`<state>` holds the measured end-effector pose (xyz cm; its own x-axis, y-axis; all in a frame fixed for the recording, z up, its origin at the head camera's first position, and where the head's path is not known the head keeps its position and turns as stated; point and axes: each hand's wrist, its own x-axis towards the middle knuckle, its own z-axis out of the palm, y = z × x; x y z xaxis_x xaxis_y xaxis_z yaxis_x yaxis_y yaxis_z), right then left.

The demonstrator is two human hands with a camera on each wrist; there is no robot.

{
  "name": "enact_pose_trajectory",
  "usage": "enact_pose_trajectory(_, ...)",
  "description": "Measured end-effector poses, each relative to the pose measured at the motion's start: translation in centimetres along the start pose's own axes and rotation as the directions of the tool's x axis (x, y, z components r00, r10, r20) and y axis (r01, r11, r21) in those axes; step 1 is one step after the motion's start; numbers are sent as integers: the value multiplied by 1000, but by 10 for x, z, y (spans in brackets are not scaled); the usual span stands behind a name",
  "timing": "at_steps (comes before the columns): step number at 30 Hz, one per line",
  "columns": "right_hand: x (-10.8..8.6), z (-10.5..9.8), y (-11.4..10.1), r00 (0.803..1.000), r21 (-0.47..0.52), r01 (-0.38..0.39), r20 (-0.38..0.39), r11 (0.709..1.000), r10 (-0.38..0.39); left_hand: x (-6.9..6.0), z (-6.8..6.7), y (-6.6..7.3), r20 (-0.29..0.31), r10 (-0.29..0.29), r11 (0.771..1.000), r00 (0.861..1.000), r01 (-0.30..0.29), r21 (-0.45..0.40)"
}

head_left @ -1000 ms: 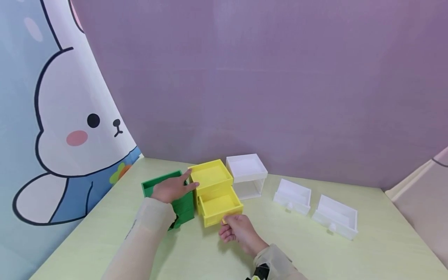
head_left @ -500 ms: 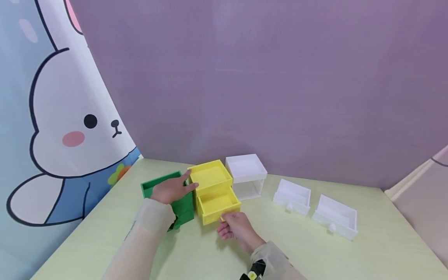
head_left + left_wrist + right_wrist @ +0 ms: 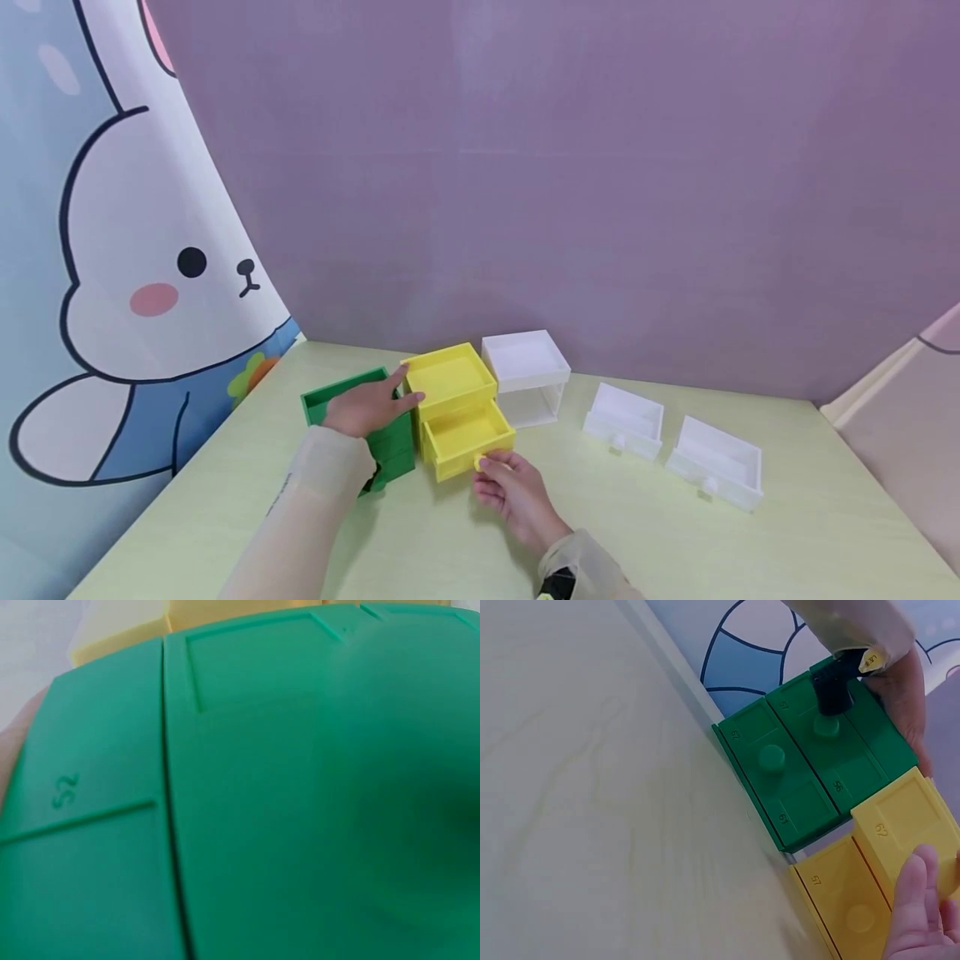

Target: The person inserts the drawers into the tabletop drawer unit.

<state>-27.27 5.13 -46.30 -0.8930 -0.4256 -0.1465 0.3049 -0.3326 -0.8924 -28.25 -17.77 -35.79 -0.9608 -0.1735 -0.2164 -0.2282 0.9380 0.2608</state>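
Observation:
A yellow two-drawer cabinet stands with its upper drawer partly pulled out; the right wrist view shows the lower drawer pushed in. My right hand pinches the upper drawer's round knob with thumb and forefinger, other fingers curled below. My left hand reaches over the green cabinet, its straight thumb and forefinger resting on the yellow cabinet's left top rim. In the left wrist view green drawer fronts fill most of the picture.
Behind and right of the yellow cabinet stands a white cabinet frame with its front bare of drawers. Two white drawers with knobs lie apart on the pale table at the right. A purple backdrop rises behind.
The yellow upper drawer has slid slightly inward, with my right hand following it. My right hand has since shifted a little to the right at the knob. My left hand stays put.

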Motion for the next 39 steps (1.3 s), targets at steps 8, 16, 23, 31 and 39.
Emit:
enact_pose_trajectory(8,-6,7,0,998,48,63,-2,997,-63,-2,-2,-2,3,15,1000,1000,-15,-4)
enact_pose_trajectory(16,0,9,0,996,40,69,-55,997,-67,-2,-2,-2,-1,9,1000,1000,-9,-2)
enact_pose_trajectory(23,3,9,-1,992,36,86,-100,996,-82,-1,1,-4,5,0,1000,1000,0,2)
enact_pose_trajectory(31,-1,14,-2,988,24,90,-128,996,-86,-4,-2,-5,15,7,1000,1000,-7,1)
enact_pose_trajectory(39,-3,19,2,987,16,93,-135,996,-90,-6,-3,-7,18,14,1000,1000,-14,4)
